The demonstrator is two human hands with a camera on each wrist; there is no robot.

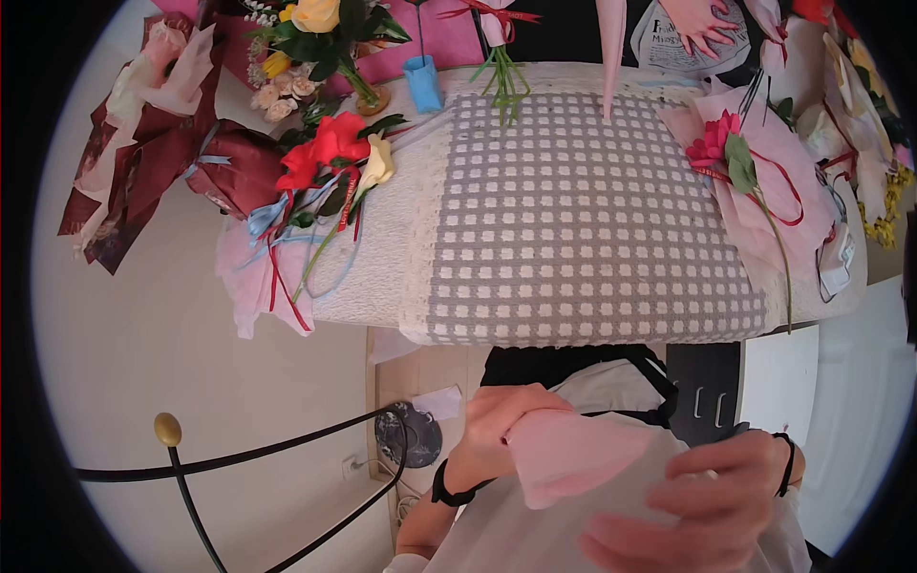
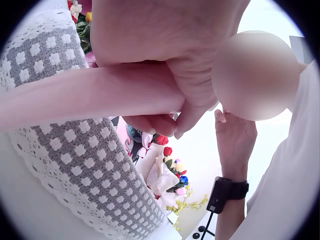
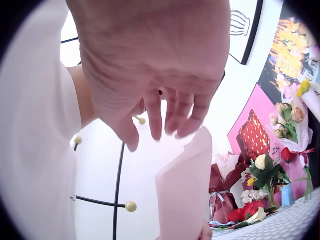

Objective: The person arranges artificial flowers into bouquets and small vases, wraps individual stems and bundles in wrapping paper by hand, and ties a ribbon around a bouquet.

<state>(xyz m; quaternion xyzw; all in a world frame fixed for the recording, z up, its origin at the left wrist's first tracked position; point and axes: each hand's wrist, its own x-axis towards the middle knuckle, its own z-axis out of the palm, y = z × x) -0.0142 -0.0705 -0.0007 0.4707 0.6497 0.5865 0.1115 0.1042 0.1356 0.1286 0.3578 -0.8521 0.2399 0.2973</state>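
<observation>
Paper, pink (image 1: 578, 458), at five o'clock in head view; left hand (image 1: 499, 426) has its grip curled round it, fingers mostly hidden there. Right hand (image 1: 731, 487) blurred, fingers loose, holding nothing. We can't read the red ribbon (image 1: 347, 204) lettering at ten o'clock; one-o'clock print (image 1: 661, 43) partly legible.

- Cloth (image 1: 592, 229): grey, rows of white squares, white lace border (image 2: 60, 187).
- Wrapping paper (image 1: 583, 454), near side of cloth: pale pink.
- Bouquet wrapper (image 1: 239, 170), left of cloth: dark maroon; ribbon (image 1: 205, 159), light blue.
- Blooms (image 1: 342, 138), left of cloth: red, cream.
- Vase (image 1: 422, 86), by cloth's far left corner: light blue.
- Flower (image 1: 712, 139), at cloth's right edge: magenta.
</observation>
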